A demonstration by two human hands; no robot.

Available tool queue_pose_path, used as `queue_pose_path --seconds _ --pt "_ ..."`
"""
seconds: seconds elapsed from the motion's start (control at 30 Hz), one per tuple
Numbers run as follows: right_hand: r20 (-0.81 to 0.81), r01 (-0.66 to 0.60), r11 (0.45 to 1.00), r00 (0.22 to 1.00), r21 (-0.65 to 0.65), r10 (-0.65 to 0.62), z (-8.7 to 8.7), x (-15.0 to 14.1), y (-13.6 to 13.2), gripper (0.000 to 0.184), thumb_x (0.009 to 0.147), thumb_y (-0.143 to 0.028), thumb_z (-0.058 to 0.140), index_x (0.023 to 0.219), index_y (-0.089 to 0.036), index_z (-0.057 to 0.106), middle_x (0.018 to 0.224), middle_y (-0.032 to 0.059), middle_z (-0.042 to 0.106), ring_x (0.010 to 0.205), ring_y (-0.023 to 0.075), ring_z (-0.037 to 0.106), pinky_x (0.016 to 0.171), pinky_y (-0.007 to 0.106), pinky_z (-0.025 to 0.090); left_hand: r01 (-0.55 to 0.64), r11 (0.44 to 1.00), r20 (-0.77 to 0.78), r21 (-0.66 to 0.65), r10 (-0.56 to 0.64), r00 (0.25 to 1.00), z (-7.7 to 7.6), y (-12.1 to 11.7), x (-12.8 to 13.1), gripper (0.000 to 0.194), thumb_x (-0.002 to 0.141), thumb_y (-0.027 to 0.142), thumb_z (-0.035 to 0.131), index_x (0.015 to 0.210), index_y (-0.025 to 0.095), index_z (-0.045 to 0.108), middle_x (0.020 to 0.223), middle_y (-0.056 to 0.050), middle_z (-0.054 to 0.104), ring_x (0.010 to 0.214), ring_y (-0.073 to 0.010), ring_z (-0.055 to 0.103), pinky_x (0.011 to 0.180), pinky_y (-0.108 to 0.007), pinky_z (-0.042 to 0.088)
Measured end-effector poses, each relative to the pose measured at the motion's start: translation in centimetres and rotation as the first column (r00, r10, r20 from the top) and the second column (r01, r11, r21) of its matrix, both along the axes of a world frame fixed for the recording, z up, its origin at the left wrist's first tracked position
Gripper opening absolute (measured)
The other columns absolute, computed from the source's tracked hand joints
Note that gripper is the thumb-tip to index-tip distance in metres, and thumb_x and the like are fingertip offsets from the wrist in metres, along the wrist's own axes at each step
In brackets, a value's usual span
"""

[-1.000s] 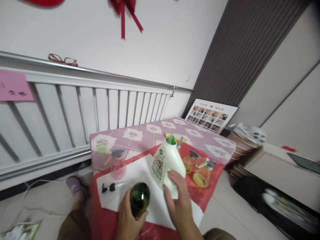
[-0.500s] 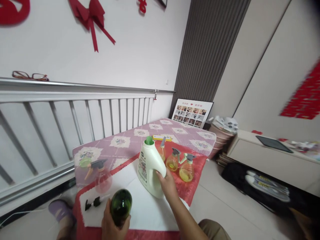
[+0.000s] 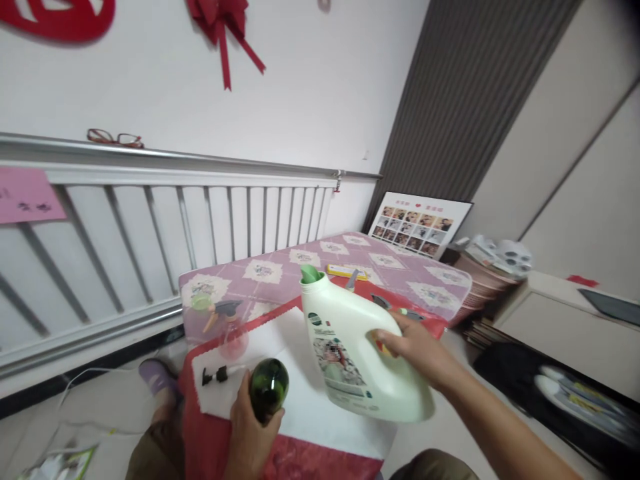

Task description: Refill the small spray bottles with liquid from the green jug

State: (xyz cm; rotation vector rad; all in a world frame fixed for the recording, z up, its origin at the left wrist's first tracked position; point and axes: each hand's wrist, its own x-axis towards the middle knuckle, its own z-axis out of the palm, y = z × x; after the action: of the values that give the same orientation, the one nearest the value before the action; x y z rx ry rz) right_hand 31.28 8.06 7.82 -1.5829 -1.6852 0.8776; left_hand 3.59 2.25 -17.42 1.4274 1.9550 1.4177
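My right hand (image 3: pixel 407 340) grips the handle of a big pale-green detergent jug (image 3: pixel 345 347), raised and tilted to the left over the table. The jug's mouth is uncapped and shows a green pouring spout (image 3: pixel 311 274). My left hand (image 3: pixel 253 420) is wrapped round a dark green bottle (image 3: pixel 270 387), held lower and to the left of the jug. A black pump head (image 3: pixel 215 375) lies on the white cloth (image 3: pixel 290 343) beside the left hand. Behind it stands a pinkish clear spray bottle (image 3: pixel 234 339) with a dark trigger.
Behind the jug, more spray bottles are mostly hidden; one grey top (image 3: pixel 381 303) shows. A yellow box (image 3: pixel 347 272) lies on the floral tablecloth (image 3: pixel 265 269). A white radiator (image 3: pixel 220 220) runs along the wall. A basket (image 3: pixel 473 280) stands at the right.
My right hand has lifted the jug and tipped it leftward; it now covers most of the spray bottles behind. My left hand still holds the green bottle. The view has shifted left.
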Motion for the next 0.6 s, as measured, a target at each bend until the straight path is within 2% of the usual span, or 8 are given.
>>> queue_pose_path --seconds 0.1,0.17,0.27,0.37,0.47,0.6 --pt "0.088 -0.1 0.993 0.991 -0.056 0.105 2.3 0.4 -0.6 0.035 0.072 -0.046 0.066 0.093 -0.019 0.065 0.08 0.0015 0.069 0.068 0.0196 0.066 0.055 0.026 0.05 0.005 1.0 0.016 0.002 -0.005 1.0 0.7 -0.1 0.1 0.09 0.065 0.028 0.068 0.143 0.015 0.025 0.135 -0.018 0.05 0.124 -0.0335 0.049 0.105 -0.049 0.039" --pt "0.087 -0.168 0.977 0.98 -0.132 0.18 3.5 0.3 -1.1 0.042 0.073 -0.051 0.066 0.1 -0.02 0.065 0.087 0.004 0.071 0.074 0.023 0.069 0.059 0.028 0.053 0.012 1.0 0.016 -0.002 -0.012 1.0 0.8 -0.2 0.0 0.09 0.064 0.026 0.069 0.142 0.016 0.027 0.136 -0.017 0.05 0.126 -0.0336 0.048 0.106 -0.048 0.039" --pt "0.036 -0.261 0.922 0.959 -0.285 0.283 4.7 0.1 -1.6 0.049 0.076 -0.052 0.066 0.115 -0.022 0.062 0.096 0.0068 0.075 0.085 0.0281 0.071 0.069 0.033 0.057 0.035 0.999 -0.012 -0.001 -0.035 0.999 0.7 -0.2 -0.2 0.089 0.064 0.025 0.07 0.142 0.016 0.028 0.14 -0.017 0.047 0.13 -0.0335 0.044 0.107 -0.048 0.037" --pt "0.071 -0.322 0.891 0.93 -0.321 0.362 5.1 -0.3 -1.9 0.05 0.076 -0.052 0.066 0.117 -0.024 0.062 0.103 0.0081 0.075 0.089 0.0301 0.072 0.072 0.034 0.058 0.053 0.999 -0.046 0.004 -0.052 0.998 0.6 -0.2 -0.2 0.087 0.064 0.025 0.069 0.141 0.017 0.029 0.141 -0.015 0.047 0.131 -0.0327 0.043 0.109 -0.048 0.035" --pt "0.198 -0.322 0.906 0.903 -0.276 0.381 5.0 -0.9 -2.0 0.051 0.073 -0.056 0.065 0.113 -0.023 0.066 0.104 0.0092 0.076 0.089 0.0315 0.071 0.071 0.034 0.058 0.065 0.998 -0.067 -0.007 -0.065 0.996 1.0 -0.2 -0.3 0.087 0.063 0.024 0.069 0.14 0.017 0.03 0.142 -0.015 0.047 0.129 -0.0325 0.045 0.109 -0.05 0.033" --pt "0.291 -0.343 0.905 0.865 -0.251 0.409 4.8 -2.1 -2.2 0.049 0.07 -0.061 0.062 0.099 -0.023 0.072 0.1 0.0097 0.076 0.088 0.0327 0.071 0.071 0.034 0.057 0.075 0.997 -0.073 -0.02 -0.076 0.994 1.3 -0.2 -0.2 0.086 0.063 0.022 0.068 0.14 0.017 0.03 0.142 -0.015 0.046 0.13 -0.0324 0.045 0.11 -0.051 0.031"
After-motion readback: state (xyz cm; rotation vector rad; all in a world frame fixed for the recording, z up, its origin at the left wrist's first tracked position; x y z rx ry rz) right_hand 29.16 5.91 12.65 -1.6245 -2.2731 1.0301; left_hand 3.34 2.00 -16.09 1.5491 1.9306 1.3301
